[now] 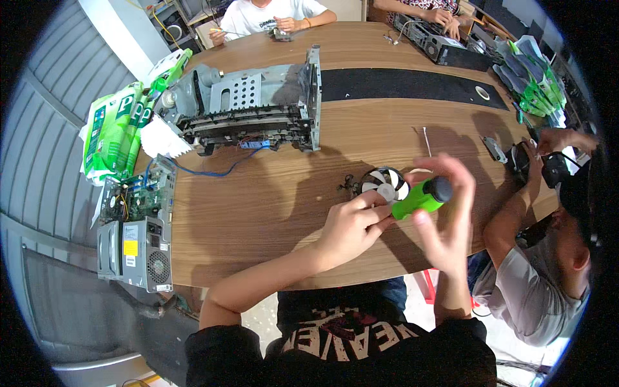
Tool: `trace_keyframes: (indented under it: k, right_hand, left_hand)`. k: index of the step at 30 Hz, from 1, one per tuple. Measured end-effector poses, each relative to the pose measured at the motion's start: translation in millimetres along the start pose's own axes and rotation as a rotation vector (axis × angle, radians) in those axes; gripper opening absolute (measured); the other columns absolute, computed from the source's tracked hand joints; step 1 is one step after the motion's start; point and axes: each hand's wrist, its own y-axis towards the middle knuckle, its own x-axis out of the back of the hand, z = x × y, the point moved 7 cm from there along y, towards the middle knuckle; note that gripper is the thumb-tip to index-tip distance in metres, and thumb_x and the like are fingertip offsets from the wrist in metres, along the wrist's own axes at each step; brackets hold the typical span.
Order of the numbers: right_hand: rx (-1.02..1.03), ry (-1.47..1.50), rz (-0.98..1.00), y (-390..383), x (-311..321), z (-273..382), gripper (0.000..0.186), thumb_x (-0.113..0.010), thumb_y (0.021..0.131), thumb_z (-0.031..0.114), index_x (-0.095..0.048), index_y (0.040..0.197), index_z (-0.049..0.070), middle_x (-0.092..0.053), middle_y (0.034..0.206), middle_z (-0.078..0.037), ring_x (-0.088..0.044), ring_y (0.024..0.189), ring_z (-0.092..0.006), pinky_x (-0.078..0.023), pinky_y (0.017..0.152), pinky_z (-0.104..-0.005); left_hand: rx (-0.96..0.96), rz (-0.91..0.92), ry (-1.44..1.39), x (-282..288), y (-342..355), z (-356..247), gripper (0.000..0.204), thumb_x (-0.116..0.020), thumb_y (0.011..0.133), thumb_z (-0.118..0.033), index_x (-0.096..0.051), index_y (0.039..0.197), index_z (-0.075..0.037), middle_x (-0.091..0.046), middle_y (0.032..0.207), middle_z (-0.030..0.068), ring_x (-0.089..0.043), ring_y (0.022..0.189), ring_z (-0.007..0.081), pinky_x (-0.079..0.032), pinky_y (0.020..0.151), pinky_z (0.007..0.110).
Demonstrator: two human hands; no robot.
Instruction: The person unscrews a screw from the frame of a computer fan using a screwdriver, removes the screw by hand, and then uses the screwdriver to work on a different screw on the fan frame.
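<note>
A small fan (386, 183) with white blades and a dark frame is near the front of the table, a small dark part (349, 184) to its left. My left hand (351, 229) is closed at the fan's lower edge, by the tip of a green screwdriver; what its fingertips grip is hidden. My right hand (445, 238) curves loosely round that screwdriver's green, black-capped handle (416, 201), which is tilted over the fan. A white cable tie (426, 140) lies beyond.
An opened printer (248, 116), computer boards with a metal power unit (134, 248), and green paper packs (109, 132) occupy the left. A black strip (406, 84) crosses the back. A co-worker (535, 271) works close at right; two others (264, 16) (425, 13) are across the table.
</note>
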Motion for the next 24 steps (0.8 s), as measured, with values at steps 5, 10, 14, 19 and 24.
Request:
trace_keyframes:
  k: [5,10,14,19,24]
  right_hand:
    - [0.075,-0.169,0.126,14.5,14.2,30.1,0.033,-0.070,0.081,0.004,-0.064,0.113,0.002,-0.069,0.106,-0.015,-0.066,0.097,-0.0286,-0.051,0.087,-0.0373]
    - [0.101,-0.367,0.209,19.7,9.5,45.4,0.032,-0.080,0.076,0.017,-0.065,0.101,0.002,-0.069,0.094,-0.011,-0.067,0.086,-0.0287,-0.053,0.077,-0.0356]
    - [-0.009,-0.542,0.327,19.8,3.3,38.5,0.050,-0.079,0.075,0.032,-0.062,0.109,-0.001,-0.067,0.099,-0.014,-0.065,0.087,-0.0289,-0.051,0.080,-0.0361]
    - [0.178,-0.301,0.455,31.7,1.4,48.2,0.076,-0.075,0.078,0.026,-0.043,0.142,0.001,-0.046,0.137,-0.020,-0.057,0.112,-0.0367,-0.048,0.094,-0.0421]
    - [0.236,-0.238,0.506,40.3,6.3,57.3,0.038,-0.074,0.079,0.014,-0.064,0.112,-0.002,-0.066,0.102,-0.016,-0.065,0.091,-0.0329,-0.051,0.083,-0.0391]
  left_hand:
    - [-0.015,0.025,0.016,-4.3,0.8,-7.2,0.020,-0.073,0.080,-0.008,-0.072,0.100,-0.008,-0.064,0.096,0.0081,-0.067,0.076,0.0253,-0.056,0.065,0.035]
    - [-0.041,0.005,-0.017,-0.3,-1.5,-4.6,0.019,-0.073,0.080,-0.007,-0.072,0.099,-0.007,-0.063,0.094,0.0101,-0.066,0.075,0.0262,-0.054,0.064,0.034]
    - [-0.121,-0.062,-0.015,5.0,-4.6,-5.0,0.017,-0.072,0.081,-0.006,-0.072,0.097,-0.006,-0.062,0.091,0.0106,-0.064,0.072,0.0263,-0.053,0.062,0.035]
    - [-0.137,-0.126,-0.024,8.1,-4.7,-6.7,0.012,-0.074,0.080,-0.005,-0.070,0.092,-0.005,-0.059,0.081,0.0084,-0.062,0.069,0.0243,-0.050,0.059,0.035]
    - [-0.183,-0.096,-0.031,8.3,-4.1,-9.0,0.015,-0.075,0.079,-0.006,-0.069,0.093,-0.003,-0.056,0.077,0.0085,-0.058,0.065,0.0244,-0.049,0.058,0.036]
